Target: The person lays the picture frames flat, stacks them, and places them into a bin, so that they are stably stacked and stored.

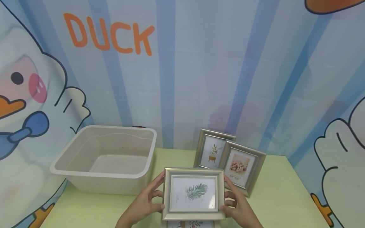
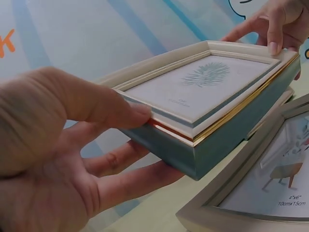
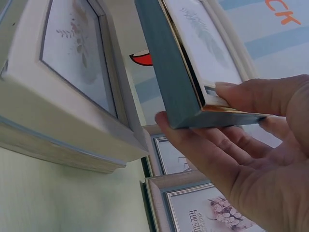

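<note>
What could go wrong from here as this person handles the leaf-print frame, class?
1. The left hand and right hand grip the leaf-print frame at its opposite ends; uneven movement might make it tilt or slip.
2. If dropped, it could scratch the frame at the bottom edge of the head view.
3. Bumping the pink-flower frame might shift the potted-plant frame that it overlaps.
</note>
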Demonstrator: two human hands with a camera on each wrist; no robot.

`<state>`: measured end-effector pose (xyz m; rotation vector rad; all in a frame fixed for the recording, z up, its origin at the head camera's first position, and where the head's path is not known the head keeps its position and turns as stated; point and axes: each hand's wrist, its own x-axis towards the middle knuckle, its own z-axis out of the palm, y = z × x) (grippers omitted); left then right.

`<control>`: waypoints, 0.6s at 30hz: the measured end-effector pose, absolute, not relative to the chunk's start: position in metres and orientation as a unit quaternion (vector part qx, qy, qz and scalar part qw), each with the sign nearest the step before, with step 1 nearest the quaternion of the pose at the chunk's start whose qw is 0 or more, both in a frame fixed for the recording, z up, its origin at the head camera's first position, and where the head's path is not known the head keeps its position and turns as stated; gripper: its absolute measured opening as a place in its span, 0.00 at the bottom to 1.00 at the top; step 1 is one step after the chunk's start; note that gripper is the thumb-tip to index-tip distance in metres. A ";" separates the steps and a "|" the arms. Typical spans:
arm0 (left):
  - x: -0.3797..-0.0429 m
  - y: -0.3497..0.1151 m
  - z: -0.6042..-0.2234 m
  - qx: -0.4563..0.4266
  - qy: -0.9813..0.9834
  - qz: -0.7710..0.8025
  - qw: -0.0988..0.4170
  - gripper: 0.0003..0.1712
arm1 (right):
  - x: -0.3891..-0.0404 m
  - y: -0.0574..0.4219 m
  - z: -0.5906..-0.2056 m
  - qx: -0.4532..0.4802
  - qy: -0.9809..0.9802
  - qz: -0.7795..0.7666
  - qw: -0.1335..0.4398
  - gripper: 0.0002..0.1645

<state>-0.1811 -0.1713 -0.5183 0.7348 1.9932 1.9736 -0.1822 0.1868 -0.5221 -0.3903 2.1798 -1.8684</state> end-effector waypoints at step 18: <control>-0.165 -0.182 -0.546 0.188 0.654 0.705 0.201 0.55 | -0.165 0.196 -0.540 -0.123 0.716 -0.645 0.238 0.62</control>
